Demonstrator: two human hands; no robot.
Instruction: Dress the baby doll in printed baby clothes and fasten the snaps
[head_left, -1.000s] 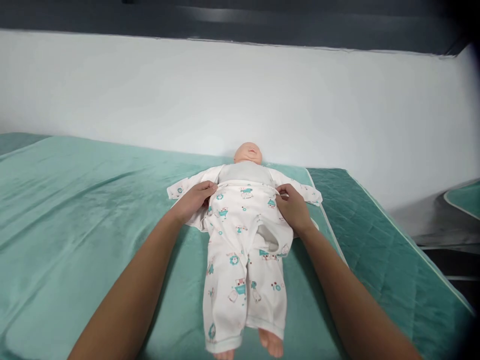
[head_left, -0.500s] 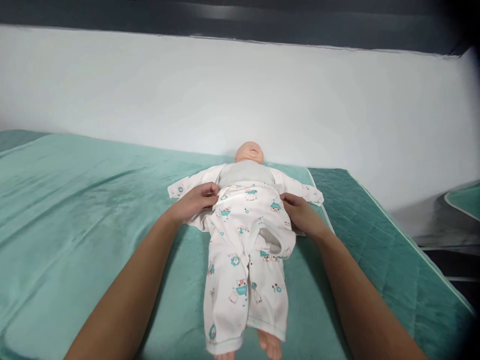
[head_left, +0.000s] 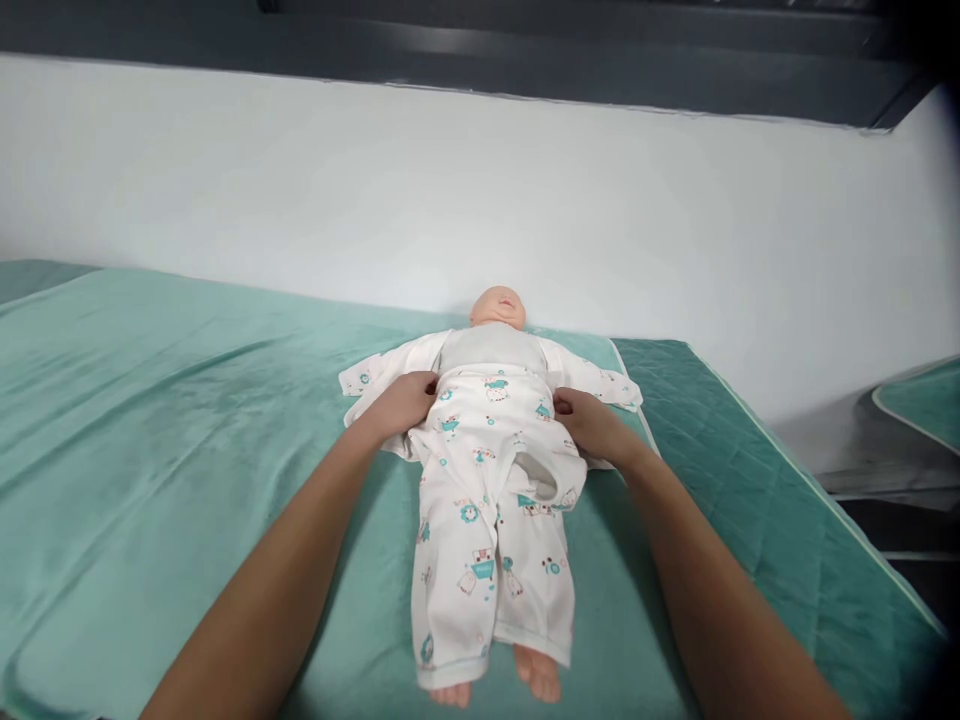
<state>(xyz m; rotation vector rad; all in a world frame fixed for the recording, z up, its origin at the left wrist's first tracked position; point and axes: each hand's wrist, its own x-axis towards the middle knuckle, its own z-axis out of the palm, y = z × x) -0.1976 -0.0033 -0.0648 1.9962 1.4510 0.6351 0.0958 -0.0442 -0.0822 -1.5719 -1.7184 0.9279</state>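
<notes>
A baby doll (head_left: 499, 306) lies on its back with its head toward the wall and its bare feet toward me. It wears white printed pants (head_left: 480, 455), pulled up over its belly, with an oval opening at the crotch. Its white jacket (head_left: 592, 375) is spread open under the outstretched arms, and a plain grey-white area covers the chest. My left hand (head_left: 409, 400) is closed at the waist side of the pants, fingertips partly hidden. On the opposite side, my right hand (head_left: 589, 420) pinches the pants' edge between thumb and fingers.
A light green sheet (head_left: 187, 420) with wrinkles covers the bed under the doll. To the right lies a darker green quilted mat (head_left: 735, 470) with a pale edge. Behind stands a white wall (head_left: 480, 190), with a dark beam (head_left: 480, 55) across the top.
My left hand has turned and its fingers have curled in further at the waist. My right hand has shifted slightly inward. The doll lies in the same place, and the view has shifted slightly.
</notes>
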